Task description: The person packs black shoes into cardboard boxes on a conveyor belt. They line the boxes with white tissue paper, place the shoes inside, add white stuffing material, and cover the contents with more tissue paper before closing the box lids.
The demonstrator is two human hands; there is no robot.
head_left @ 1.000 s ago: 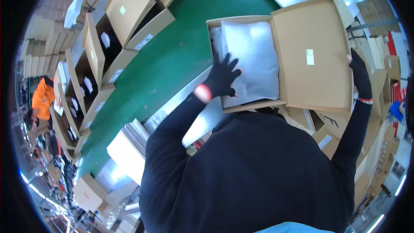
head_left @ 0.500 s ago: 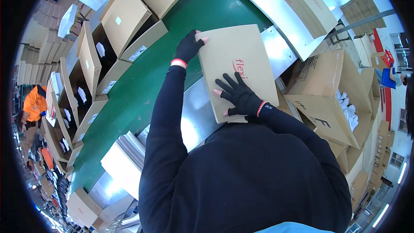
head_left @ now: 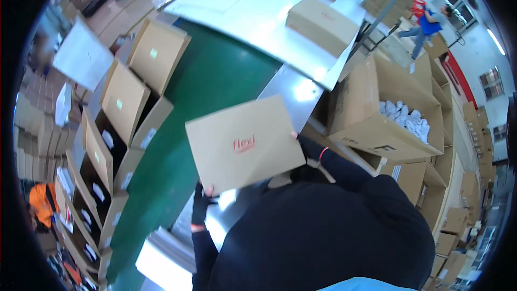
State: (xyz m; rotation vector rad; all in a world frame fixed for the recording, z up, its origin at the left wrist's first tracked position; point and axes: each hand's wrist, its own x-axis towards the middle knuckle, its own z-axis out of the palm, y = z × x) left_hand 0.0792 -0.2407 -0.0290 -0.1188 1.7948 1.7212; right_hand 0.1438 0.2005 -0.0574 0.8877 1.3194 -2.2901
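A closed brown cardboard box [head_left: 226,153] with red print on its lid is held in front of my body, tilted and angled over the metal edge. My left hand [head_left: 202,205], in a black fingerless glove, holds its near left corner with the thumb at the edge. Gripping the right end is my right hand [head_left: 308,146], also gloved; its thumb shows at the box edge, and its other fingers are hidden. Below lies the bare metal worktop [head_left: 229,218], beside the green conveyor belt [head_left: 177,156].
Open boxes [head_left: 126,102] with dark contents line the belt's left side. White sheets [head_left: 164,258] are stacked near my left arm. At right stands a large carton [head_left: 355,124] holding white crumpled bundles [head_left: 406,121]. Another brown box [head_left: 323,24] rests on the white table [head_left: 253,11]. A person [head_left: 425,27] is far right.
The box has turned and come nearer and left. My left hand has moved from its far corner to the near left corner; my right hand has gone from its top to the right end.
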